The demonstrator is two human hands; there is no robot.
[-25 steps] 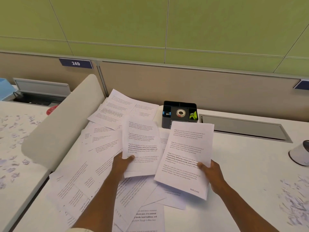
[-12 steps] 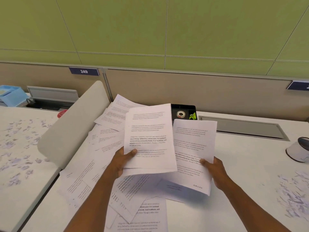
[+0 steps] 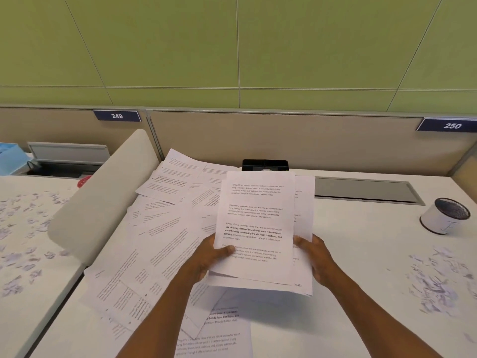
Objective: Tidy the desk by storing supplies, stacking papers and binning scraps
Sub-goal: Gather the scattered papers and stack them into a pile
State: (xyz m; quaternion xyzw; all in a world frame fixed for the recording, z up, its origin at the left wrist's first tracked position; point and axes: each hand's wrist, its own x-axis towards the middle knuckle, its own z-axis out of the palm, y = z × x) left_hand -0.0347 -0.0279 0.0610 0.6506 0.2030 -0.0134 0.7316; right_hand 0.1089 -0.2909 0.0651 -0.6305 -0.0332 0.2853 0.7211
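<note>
A small stack of printed sheets [image 3: 258, 215] is raised above the desk in front of me. My left hand [image 3: 209, 257] grips its lower left edge, thumb on top. My right hand [image 3: 313, 257] holds the lower right edge, where one sheet sticks out to the right behind the top page. Several loose printed pages [image 3: 165, 228] lie fanned across the left half of the white desk [image 3: 361, 254]. A black organiser [image 3: 265, 164] stands at the back, mostly hidden by the held sheets. Torn paper scraps [image 3: 436, 280] lie at the right.
A white cup with a dark rim [image 3: 444, 215] stands at the far right. A grey cable flap [image 3: 361, 189] runs along the back. A rounded white divider [image 3: 103, 197] separates the neighbouring desk, where more scraps [image 3: 23, 236] are scattered. A blue box [image 3: 10, 158] sits far left.
My left hand has carried its sheets rightward and laid them over the sheets in my right hand. Both hands now hold one stack, which covers most of the organiser.
</note>
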